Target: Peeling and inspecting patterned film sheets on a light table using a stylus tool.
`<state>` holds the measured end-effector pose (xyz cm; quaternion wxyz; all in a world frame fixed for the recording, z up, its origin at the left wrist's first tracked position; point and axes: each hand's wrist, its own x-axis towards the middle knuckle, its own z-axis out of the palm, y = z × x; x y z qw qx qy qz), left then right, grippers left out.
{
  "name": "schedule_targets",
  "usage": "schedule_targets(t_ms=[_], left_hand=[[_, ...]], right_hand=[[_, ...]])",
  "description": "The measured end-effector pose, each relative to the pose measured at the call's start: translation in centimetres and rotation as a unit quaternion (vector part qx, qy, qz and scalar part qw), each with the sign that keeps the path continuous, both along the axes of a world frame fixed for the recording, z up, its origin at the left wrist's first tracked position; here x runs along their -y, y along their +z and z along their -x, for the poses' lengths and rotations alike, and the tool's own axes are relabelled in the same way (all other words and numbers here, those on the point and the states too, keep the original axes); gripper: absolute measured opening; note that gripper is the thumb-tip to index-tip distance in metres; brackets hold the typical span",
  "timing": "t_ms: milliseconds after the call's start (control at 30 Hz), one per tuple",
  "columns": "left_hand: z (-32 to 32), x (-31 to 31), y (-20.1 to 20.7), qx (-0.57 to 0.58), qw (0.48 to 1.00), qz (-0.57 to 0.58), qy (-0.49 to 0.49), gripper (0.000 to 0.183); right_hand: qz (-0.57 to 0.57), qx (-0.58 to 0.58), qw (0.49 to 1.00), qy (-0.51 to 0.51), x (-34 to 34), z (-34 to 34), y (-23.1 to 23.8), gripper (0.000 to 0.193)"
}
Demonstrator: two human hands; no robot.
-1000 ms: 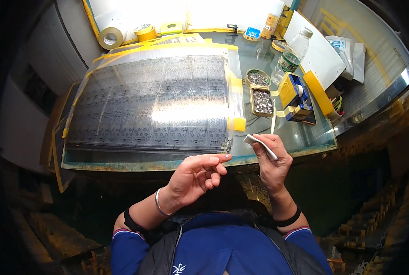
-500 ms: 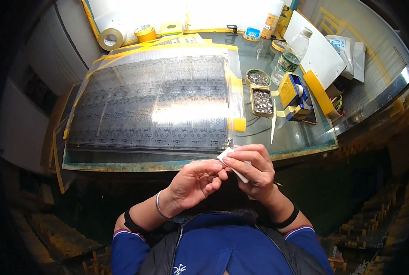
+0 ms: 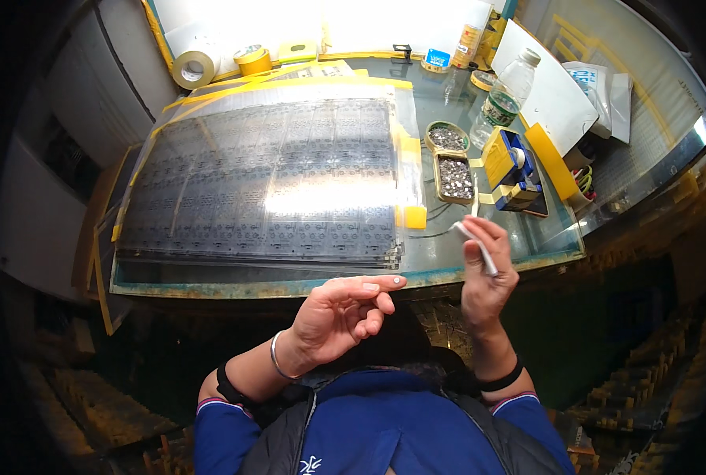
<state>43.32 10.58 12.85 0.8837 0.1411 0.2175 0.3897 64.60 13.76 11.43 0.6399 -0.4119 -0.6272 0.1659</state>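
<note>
Just in front of the bench's front edge, my left hand [image 3: 341,317] has its index finger stretched out and the other fingers loosely curled. On that fingertip rests a tiny round silvery disc [image 3: 397,281], not pinched. My right hand [image 3: 487,273] is closed around a folded white wipe [image 3: 480,249], over the bench's front right. Its fingertips meet the near end of a thin pale stick [image 3: 476,195]; whether they grip it I cannot tell. Beyond lie a rectangular tin [image 3: 455,176] and a round tin [image 3: 446,137], both full of small silvery pieces.
Stacked dark patterned film sheets [image 3: 258,174] with yellow-taped edges cover the glass bench's left. A blue-and-yellow tape dispenser [image 3: 515,170] and clear bottle [image 3: 507,95] stand at the right. Tape rolls [image 3: 193,69] sit at the back left.
My right hand has moved right and forward from my left hand to the pale stick, carrying the wipe. The disc on my left index fingertip is now in sight; the left hand has barely moved.
</note>
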Motion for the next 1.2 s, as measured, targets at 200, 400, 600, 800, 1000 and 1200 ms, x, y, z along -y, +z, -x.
schedule_targets(t_ms=[200, 400, 600, 800, 1000, 1200], left_hand=[[0.0, 0.0, 0.1, 0.0, 1.0, -0.021, 0.006, 0.033], [-0.3, -0.8, 1.1, -0.118, 0.992, -0.045, 0.027, 0.021], [-0.1, -5.4, 3.7, -0.315, 0.934, -0.16, 0.048, 0.014], [-4.2, -12.2, 5.7, -0.415, 0.869, -0.266, 0.046, 0.021], [-8.2, -15.9, 4.5, -0.465, 0.821, -0.33, 0.024, 0.017], [-10.2, -18.1, 3.5, -0.527, 0.742, -0.414, 0.02, 0.013]], right_hand=[[-0.036, 0.098, 0.98, -0.169, -2.4, -5.2, -2.1, 0.025], [-0.011, 0.24, 0.941, -0.24, -2.6, -6.5, -2.0, 0.046], [-0.085, 0.112, 0.971, -0.191, -3.6, -6.3, -1.5, 0.036], [-0.052, 0.072, 0.976, -0.198, -4.0, -6.8, -2.1, 0.033], [-0.032, 0.07, 0.979, -0.189, -4.2, -7.1, -2.3, 0.031], [-0.027, 0.054, 0.98, -0.192, -4.0, -7.2, -2.0, 0.026]])
